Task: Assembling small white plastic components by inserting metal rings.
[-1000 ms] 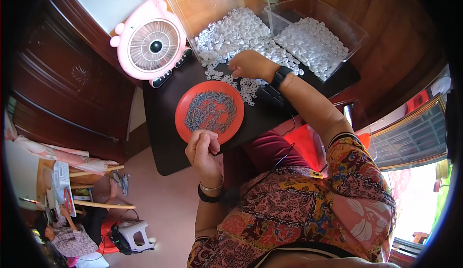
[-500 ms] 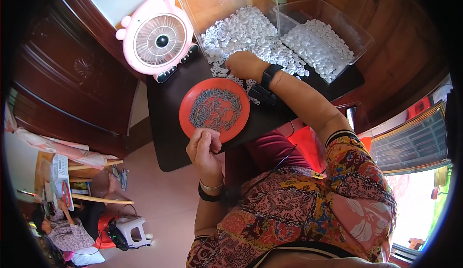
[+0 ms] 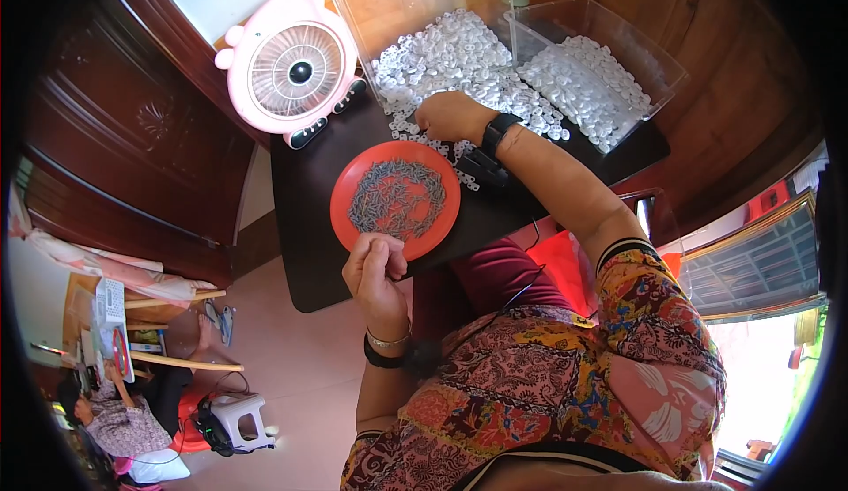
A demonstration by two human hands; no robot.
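My left hand (image 3: 376, 272) is closed in a pinch, thumb against curled fingers, at the near rim of a round red plate (image 3: 343, 192). Whatever it may hold is hidden. A ring of small grey screws (image 3: 371, 195) lies on the plate. My right hand (image 3: 452, 118) reaches over the plate's far side to a heap of small white plastic pieces with holes (image 3: 450, 54). Its fingers point down and are curled together at the heap's near left edge. Their tips are mostly hidden, so what is between them cannot be made out.
A pink animal-shaped fan (image 3: 291, 63) stands at the table's far left. Clear plastic bins (image 3: 658, 76) with white pieces fill the back. A black object (image 3: 481, 167) lies under my right wrist on the dark table (image 3: 309, 266). Another person (image 3: 132, 425) sits at the far left.
Both hands keep nearly the same place and pose. The whole scene has shifted very slightly in the view.
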